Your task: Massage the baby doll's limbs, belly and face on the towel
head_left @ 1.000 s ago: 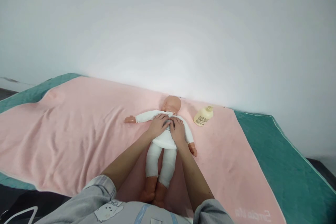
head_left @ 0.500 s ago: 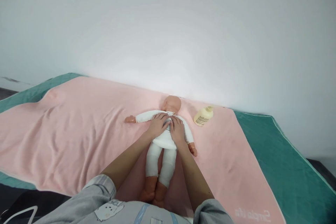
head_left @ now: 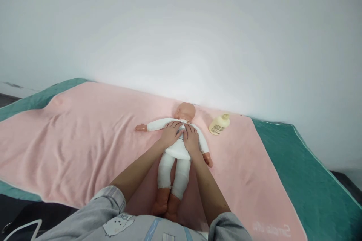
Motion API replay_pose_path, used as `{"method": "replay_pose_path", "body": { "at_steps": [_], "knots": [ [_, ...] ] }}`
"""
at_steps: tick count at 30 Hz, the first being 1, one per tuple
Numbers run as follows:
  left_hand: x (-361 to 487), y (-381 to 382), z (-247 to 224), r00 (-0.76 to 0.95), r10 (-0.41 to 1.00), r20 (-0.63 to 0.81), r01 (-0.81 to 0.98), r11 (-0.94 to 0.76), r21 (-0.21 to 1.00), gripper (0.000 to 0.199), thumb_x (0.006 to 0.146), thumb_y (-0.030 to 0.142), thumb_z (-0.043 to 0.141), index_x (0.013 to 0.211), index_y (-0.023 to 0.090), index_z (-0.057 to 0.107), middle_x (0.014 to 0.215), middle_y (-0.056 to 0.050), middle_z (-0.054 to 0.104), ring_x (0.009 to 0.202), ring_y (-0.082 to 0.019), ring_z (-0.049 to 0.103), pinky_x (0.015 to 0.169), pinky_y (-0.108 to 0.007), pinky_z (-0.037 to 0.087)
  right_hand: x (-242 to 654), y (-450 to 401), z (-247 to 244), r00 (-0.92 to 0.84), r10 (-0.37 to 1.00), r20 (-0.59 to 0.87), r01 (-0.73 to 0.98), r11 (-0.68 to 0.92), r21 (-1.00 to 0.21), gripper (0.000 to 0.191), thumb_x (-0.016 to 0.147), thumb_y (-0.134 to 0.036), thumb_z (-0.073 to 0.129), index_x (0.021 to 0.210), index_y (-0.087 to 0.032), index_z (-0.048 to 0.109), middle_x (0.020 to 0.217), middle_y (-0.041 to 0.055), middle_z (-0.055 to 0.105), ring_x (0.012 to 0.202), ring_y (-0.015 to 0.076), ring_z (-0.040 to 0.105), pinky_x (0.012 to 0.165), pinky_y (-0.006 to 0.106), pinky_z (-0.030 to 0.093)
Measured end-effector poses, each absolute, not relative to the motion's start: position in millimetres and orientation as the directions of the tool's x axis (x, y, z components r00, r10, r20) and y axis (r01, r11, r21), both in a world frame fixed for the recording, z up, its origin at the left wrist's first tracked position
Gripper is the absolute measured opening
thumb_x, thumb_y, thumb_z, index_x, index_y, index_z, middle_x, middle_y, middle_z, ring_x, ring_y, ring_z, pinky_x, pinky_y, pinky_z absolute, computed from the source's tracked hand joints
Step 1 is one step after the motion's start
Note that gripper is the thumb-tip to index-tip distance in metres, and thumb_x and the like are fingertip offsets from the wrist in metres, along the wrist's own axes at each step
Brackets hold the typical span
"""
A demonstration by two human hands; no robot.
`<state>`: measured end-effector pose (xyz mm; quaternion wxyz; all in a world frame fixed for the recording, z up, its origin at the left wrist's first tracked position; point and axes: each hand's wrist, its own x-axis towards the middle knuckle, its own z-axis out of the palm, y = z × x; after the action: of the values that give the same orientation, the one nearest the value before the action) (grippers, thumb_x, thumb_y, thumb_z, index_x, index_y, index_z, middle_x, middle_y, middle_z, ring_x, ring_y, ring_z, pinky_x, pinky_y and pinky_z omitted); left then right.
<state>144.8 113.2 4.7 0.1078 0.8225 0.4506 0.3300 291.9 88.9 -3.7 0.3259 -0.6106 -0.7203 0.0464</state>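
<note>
A doll in white clothing (head_left: 177, 150) lies on a pink blanket (head_left: 118, 105), its bald head at the wall side and its feet toward me. My left hand (head_left: 170, 134) rests flat on the left side of the doll's chest, fingers extended. On the right side of the chest lies my right hand (head_left: 190, 138), palm down with its fingers stretched out. The two thumbs are close together at the middle. Neither hand holds anything. A pale yellow bottle (head_left: 219, 124) lies right of the doll's head.
Under the pink blanket, a green quilted cover (head_left: 299, 165) shows at both sides. A white wall (head_left: 181, 37) rises behind the far edge. A white curved cable or bar (head_left: 28, 225) is at the lower left.
</note>
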Motion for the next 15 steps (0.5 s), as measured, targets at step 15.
{"method": "replay_pose_path", "body": {
  "at_steps": [15],
  "knots": [
    [128.2, 105.0, -1.8, 0.167, 0.846, 0.507, 0.52, -0.512, 0.683, 0.027, 0.096, 0.03, 0.04, 0.113, 0.021, 0.059, 0.117, -0.008, 0.063, 0.116, -0.024, 0.052, 0.104, -0.043, 0.04, 293.6, 84.8, -4.2, -0.01, 0.913, 0.409, 0.819, 0.242, -0.52, 0.047, 0.098, -0.035, 0.028, 0.13, -0.014, 0.055, 0.133, 0.0125, 0.056, 0.125, 0.0242, 0.046, 0.108, 0.042, 0.032]
  ]
}}
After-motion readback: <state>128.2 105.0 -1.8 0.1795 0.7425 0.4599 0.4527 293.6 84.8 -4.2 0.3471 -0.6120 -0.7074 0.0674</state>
